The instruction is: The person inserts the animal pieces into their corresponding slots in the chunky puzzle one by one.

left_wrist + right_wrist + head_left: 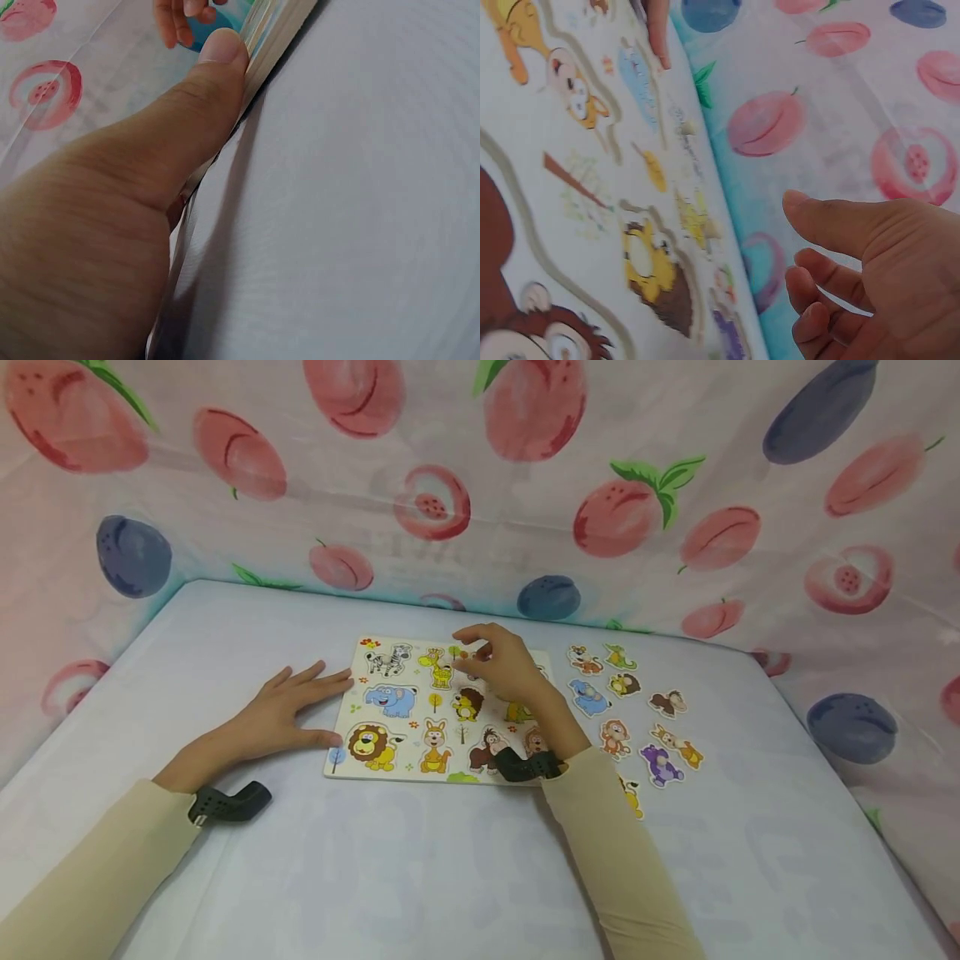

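Observation:
An animal puzzle board [401, 777] lies flat, showing a zebra [388, 659], giraffe [435, 668], lion [372, 746] and several other animals. My left hand [277, 714] is spread at the board's left side, its fingertips and thumb right at the edge. In the left wrist view the left thumb [199, 97] lies along the board's side. Over the upper middle of the board hovers my right hand [506, 664], just right of the giraffe. The right wrist view shows its thumb and bent fingers [847, 277] apart, with nothing between them. The right hand and forearm hide part of the board.
Several loose animal pieces lie right of the board, among them a tiger [583, 658], a blue elephant [588, 697], a purple hippo [662, 766] and a kangaroo [677, 746]. My right sleeve [622, 852] partly covers a yellow piece [632, 799]. Fruit-printed cloth [480, 560] hangs behind the table.

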Demonstrator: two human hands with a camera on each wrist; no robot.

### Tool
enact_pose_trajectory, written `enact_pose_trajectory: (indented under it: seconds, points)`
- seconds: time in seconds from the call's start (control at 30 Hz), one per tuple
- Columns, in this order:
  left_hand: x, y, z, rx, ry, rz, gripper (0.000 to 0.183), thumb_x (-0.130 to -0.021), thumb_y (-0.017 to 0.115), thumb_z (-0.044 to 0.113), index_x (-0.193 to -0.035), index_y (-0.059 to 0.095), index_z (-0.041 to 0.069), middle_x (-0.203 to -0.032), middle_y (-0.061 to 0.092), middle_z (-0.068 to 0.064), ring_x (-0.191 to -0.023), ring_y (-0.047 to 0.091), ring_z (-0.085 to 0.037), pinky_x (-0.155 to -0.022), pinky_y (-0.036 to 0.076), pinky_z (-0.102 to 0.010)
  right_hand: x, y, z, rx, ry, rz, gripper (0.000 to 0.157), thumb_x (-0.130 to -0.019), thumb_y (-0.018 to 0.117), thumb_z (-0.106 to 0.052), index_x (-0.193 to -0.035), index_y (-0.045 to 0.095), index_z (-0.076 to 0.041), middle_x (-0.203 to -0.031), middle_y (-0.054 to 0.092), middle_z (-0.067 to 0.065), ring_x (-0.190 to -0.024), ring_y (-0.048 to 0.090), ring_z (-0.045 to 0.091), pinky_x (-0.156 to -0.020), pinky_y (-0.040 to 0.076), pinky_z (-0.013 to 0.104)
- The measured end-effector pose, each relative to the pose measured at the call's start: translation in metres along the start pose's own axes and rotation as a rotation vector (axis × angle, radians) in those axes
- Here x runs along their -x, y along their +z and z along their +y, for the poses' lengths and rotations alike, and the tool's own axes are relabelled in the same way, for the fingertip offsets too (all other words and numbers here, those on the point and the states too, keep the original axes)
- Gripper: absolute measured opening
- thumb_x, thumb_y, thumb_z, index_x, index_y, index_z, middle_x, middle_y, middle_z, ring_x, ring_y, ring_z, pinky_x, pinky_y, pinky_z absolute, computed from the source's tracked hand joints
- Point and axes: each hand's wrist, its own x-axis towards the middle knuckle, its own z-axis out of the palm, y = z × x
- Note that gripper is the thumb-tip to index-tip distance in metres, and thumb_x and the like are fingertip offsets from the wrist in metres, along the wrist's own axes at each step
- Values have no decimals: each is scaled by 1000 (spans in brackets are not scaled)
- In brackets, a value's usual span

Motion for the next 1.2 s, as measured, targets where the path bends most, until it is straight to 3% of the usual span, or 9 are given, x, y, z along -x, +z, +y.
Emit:
enact_pose_trajectory:
  seconds: [0.23,0.37,0.8,1.0,1.2]
  points:
    - [0,2,-2,-7,4,10,87,-77,71,58,-147,40,16,-153,34,-2,-144,12,-33,-113,0,-54,12,-25,-11,25,-15,64,40,-89,70,-24,-127,61,-15,-121,59,3,-90,58,18,-66,52,32]
    - [-1,3,-3,-6,5,18,86,-77,71,57,-147,40,17,-152,34,-1,-144,13,-33,-113,0,-54,20,-39,-9,40,-29,93,40,-90,69,-26,-128,61,-15,-119,60,7,-90,60,19,-64,53,34]
    - [0,0,0,9,7,10,86,-78,71,57,-147,40,17,-153,33,-1,-144,12,-32,-113,-1,-53,55,-77,8,161,-24,157,36,-91,68,-27,-124,63,-14,-108,65,5,-86,63,19,-67,51,36]
    - [0,0,1,10,3,7,86,-78,71,56,-147,40,16,-153,34,-1,-144,12,-32,-113,-1,-54,77,-93,23,151,31,196,32,-90,69,-28,-119,65,-16,-102,65,2,-81,62,18,-63,50,32]
    - [1,-1,1,10,10,7,86,-78,71,56,-147,39,16,-153,33,-2,-144,12,-33,-113,-1,-54,99,-110,42,138,21,231,31,-91,67,-28,-118,66,-13,-99,66,3,-78,61,23,-62,48,25]
